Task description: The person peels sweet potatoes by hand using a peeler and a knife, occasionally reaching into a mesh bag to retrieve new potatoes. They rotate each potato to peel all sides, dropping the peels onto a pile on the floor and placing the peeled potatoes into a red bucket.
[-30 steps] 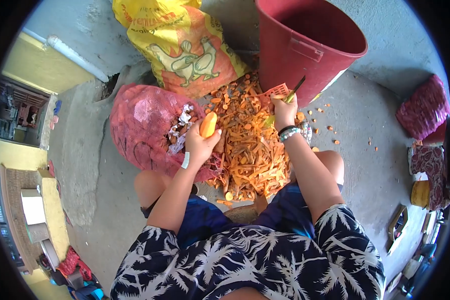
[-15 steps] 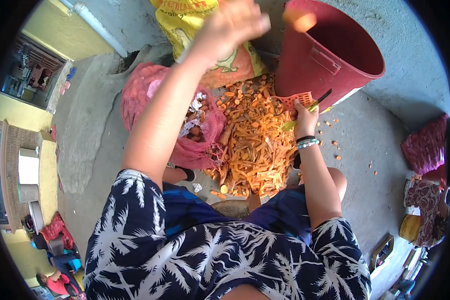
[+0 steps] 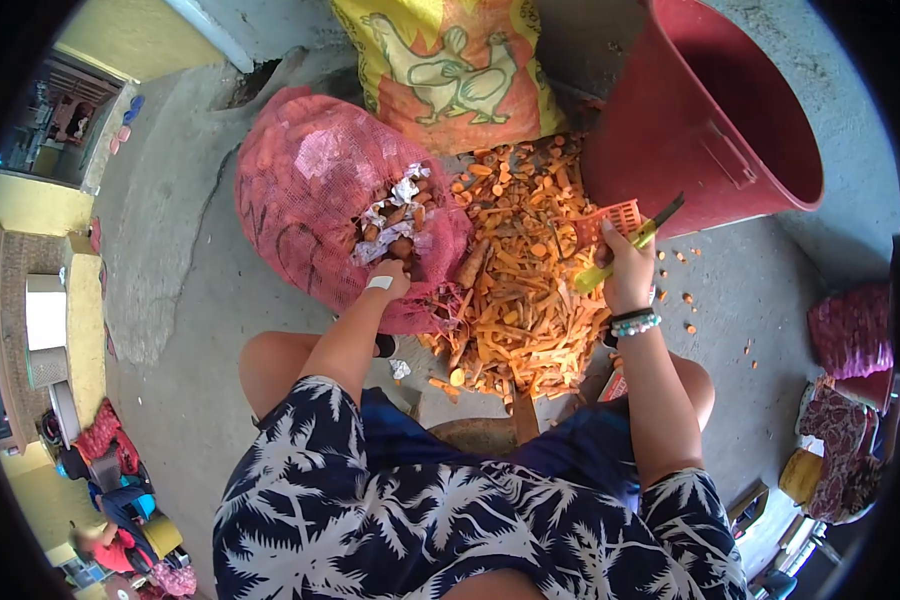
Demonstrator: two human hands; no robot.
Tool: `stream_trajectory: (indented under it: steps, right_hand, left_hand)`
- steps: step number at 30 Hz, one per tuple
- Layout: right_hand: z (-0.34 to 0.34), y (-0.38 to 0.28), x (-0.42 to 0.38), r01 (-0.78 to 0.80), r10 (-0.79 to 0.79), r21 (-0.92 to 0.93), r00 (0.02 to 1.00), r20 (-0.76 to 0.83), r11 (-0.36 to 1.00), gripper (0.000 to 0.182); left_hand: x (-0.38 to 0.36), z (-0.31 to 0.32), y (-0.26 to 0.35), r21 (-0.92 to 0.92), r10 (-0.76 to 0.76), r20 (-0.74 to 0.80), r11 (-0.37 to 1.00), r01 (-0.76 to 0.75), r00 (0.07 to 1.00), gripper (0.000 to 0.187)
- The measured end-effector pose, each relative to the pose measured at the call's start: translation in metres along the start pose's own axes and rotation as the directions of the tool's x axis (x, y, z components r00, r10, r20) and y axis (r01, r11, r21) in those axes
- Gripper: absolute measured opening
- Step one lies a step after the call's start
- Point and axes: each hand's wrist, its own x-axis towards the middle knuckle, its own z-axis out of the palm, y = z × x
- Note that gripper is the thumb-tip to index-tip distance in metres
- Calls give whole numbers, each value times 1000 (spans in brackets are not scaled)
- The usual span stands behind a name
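My left hand point(image 3: 395, 278) reaches into the mouth of a pink mesh sack point(image 3: 305, 200), its fingertips hidden among brown-skinned carrots and crumpled paper point(image 3: 407, 190). A white patch sits on that wrist. In my right hand point(image 3: 628, 270) is a peeler point(image 3: 646, 236) with a yellow-green handle and a dark, narrow blade pointing away from me. Right at these fingers shows an orange perforated plastic piece point(image 3: 618, 214). Between my hands lies a wide heap of orange peelings point(image 3: 530, 290), with cut carrot ends point(image 3: 485, 172) toward its far side.
A tall red bin point(image 3: 660, 130) stands behind the heap at the right. Against the wall leans a yellow and orange sack point(image 3: 460, 80) with printed chickens. Small scraps point(image 3: 689, 298) dot the concrete floor on the right. Another person point(image 3: 115, 545) is at the far lower left.
My left hand has come down from beside the bin to the mesh sack. The orange piece flying near the bin's rim is out of sight. My right hand still grips the peeler.
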Motion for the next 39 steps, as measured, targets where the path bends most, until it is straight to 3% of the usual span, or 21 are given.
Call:
stream_trajectory:
  steps: [3, 4, 6, 8, 10, 12, 14, 15, 16, 18, 20, 21, 23, 28, 32, 34, 35, 36, 37, 38, 39]
  right_hand:
    - [14, 1, 3, -18, 19, -27, 999, 36, 999, 19]
    - [18, 4, 5, -54, 55, -28, 997, 49, 998, 18]
    - [27, 9, 11, -97, 99, -34, 993, 64, 995, 17]
    - [36, 9, 17, -115, 116, -26, 991, 69, 993, 16]
    - [41, 11, 23, -115, 116, -22, 992, 58, 993, 16]
    - [44, 13, 28, -137, 138, -20, 990, 37, 990, 16]
    - [46, 15, 29, -144, 145, -24, 989, 23, 989, 16]
    - [46, 15, 29, -162, 163, -35, 986, 40, 986, 15]
    - [47, 17, 28, -181, 184, -44, 981, 55, 982, 13]
    - [48, 20, 25, -173, 174, -38, 984, 37, 984, 13]
    - [47, 22, 23, -169, 173, -64, 983, 64, 983, 12]
    - [47, 23, 22, -168, 172, -66, 983, 63, 984, 12]
    - [48, 22, 22, -191, 195, -74, 980, 47, 979, 12]
    - [45, 20, 23, -177, 181, -82, 983, 41, 981, 12]
    - [45, 12, 20, -158, 160, -47, 986, 48, 986, 14]
    - [47, 8, 16, -162, 164, -46, 986, 33, 986, 15]
    - [45, 8, 14, -155, 158, -41, 985, 63, 987, 14]
    - [43, 8, 13, -148, 151, -38, 984, 93, 988, 14]
    - [43, 6, 10, -143, 147, -51, 985, 93, 988, 16]
    - [41, 5, 8, -138, 142, -48, 985, 94, 989, 16]
    - [39, 4, 6, -136, 140, -43, 983, 115, 990, 17]
  left_hand:
    - [25, -24, -15, -19, -150, 52, 988, 151, 987, 44]
    - [45, -21, -34, -21, -152, 55, 988, 154, 987, 44]
    - [83, -4, -88, 34, -336, 18, 942, 335, 942, 43]
    - [56, -39, -92, -97, -407, 89, 905, 415, 909, 41]
    - [61, -43, -135, 173, -501, 209, 864, 472, 840, 42]
    - [53, -80, -157, 155, -470, 153, 880, 448, 870, 44]
    - [49, -121, -147, -68, -504, -184, 863, 501, 844, 45]
    - [48, -142, -123, -507, -660, -150, 691, 516, 736, 43]
    - [50, -154, -103, -833, -774, -33, 371, 411, 632, 43]
    - [78, -139, -112, -339, -483, -606, 875, 345, 632, 38]
    - [87, -137, -95, -314, -280, -438, 938, 146, 855, 33]
    - [87, -137, -87, -316, -279, -436, 938, 145, 856, 33]
    - [88, -138, -73, 140, -44, -194, 988, 72, 980, 49]
    - [101, -131, -77, 349, -68, -210, 927, 139, 975, 52]
    - [57, -169, -38, 276, 21, -301, 959, 66, 953, 31]
    - [16, -198, -10, 60, 175, -128, 984, -168, 976, 30]
    - [1, -208, -2, -91, 133, -16, 987, -134, 991, 33]
    - [-21, -222, 12, -89, 133, -18, 987, -134, 991, 33]
    - [-47, -238, 30, -442, 132, 62, 892, -91, 989, 33]
    - [-68, -244, 45, -732, 160, 133, 681, -12, 978, 33]
    - [-84, -242, 56, -730, 164, 127, 683, -20, 978, 33]
